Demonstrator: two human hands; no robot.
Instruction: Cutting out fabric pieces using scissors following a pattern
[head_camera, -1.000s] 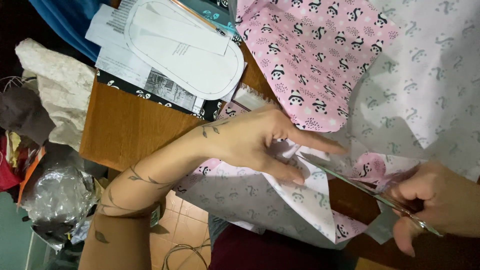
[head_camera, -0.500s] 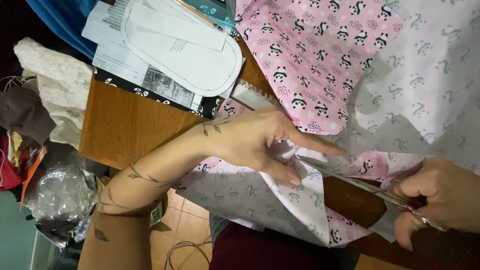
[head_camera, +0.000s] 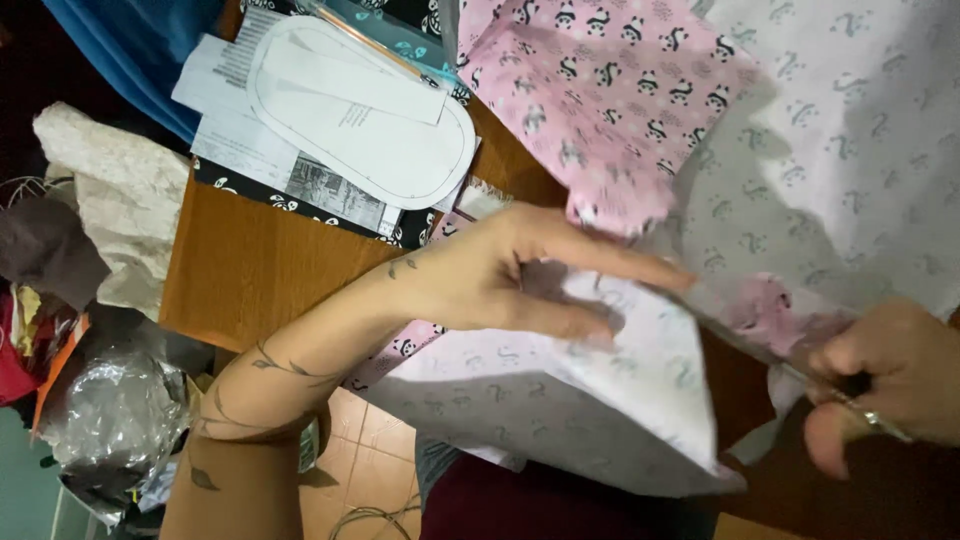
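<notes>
My left hand (head_camera: 500, 280) pins white fabric (head_camera: 560, 390); right hand (head_camera: 890, 385) grips scissors (head_camera: 860, 405); paper pattern (head_camera: 370, 130) & pink panda cloth (head_camera: 610, 90) lie behind on wooden table (head_camera: 250, 270)

A brown wooden table (head_camera: 255, 265) fills the middle, lit softly from above. Beyond its near edge lies a floor of orange-brown tiles (head_camera: 375, 470). At the left, in shadow, a crumpled clear plastic bag (head_camera: 110, 420) sits below a cream lace cloth (head_camera: 115, 205), and blue fabric (head_camera: 130, 50) hangs over the far corner.

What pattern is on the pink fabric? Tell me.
Small black-and-white pandas on the pink fabric, clearest in the head view at the top, above the left hand.
</notes>
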